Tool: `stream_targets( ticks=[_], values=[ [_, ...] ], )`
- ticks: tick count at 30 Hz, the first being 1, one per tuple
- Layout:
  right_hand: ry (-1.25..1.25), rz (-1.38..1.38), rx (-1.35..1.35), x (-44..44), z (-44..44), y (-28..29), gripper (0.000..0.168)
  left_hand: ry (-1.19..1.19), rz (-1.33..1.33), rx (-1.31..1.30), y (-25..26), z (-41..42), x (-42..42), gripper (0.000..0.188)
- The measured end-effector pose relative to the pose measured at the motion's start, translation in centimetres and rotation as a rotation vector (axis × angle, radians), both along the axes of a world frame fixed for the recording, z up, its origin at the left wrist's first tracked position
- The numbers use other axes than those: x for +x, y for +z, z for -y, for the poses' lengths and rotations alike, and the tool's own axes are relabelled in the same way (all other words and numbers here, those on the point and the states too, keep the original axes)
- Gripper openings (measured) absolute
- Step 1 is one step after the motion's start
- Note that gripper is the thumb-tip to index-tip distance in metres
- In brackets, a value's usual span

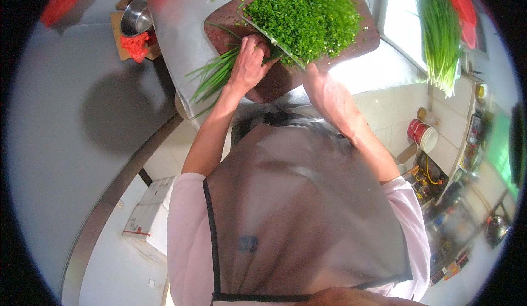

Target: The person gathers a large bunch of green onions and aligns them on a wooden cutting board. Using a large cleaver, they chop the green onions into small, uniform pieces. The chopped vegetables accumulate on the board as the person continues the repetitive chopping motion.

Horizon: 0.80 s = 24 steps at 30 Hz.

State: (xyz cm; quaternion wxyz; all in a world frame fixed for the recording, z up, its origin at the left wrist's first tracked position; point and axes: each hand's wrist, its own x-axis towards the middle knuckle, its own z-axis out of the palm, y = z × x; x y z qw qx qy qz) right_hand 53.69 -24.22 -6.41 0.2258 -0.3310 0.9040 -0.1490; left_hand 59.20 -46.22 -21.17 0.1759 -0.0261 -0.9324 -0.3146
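My left hand (251, 61) presses a bunch of long green onions (218, 75) onto a reddish-brown cutting board (271, 83). The stalks' thin green ends trail off the board's left edge. In my right hand (327, 94) is a knife (273, 41), gripped near the board's front edge. Its blade stands on edge, slanting away to the upper left, just right of my left fingers. Beyond the blade spreads a large heap of finely chopped green onion (304, 18). The knife's handle is hidden inside my right hand.
A metal table (181, 38) carries the board, with scattered green bits behind it. More whole green onions (440, 38) lie at the right beside red plastic (459, 1). A steel bowl (137, 15) sits at the left. Down on the right stands a red and white bucket (423, 136).
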Motion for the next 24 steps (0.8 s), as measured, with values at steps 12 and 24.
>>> stream_targets(
  ticks=[12,24],
  values=[
    [-0.080,0.008,-0.180,-0.8,-0.5,-2.3,0.018,0.011,0.031,-0.004,1.1,-0.1,0.0,0.040],
    [-0.135,-0.036,-0.204,-1.3,-0.2,-8.0,0.019,0.010,-0.018,0.112,1.3,-0.7,0.2,0.042]
  ],
)
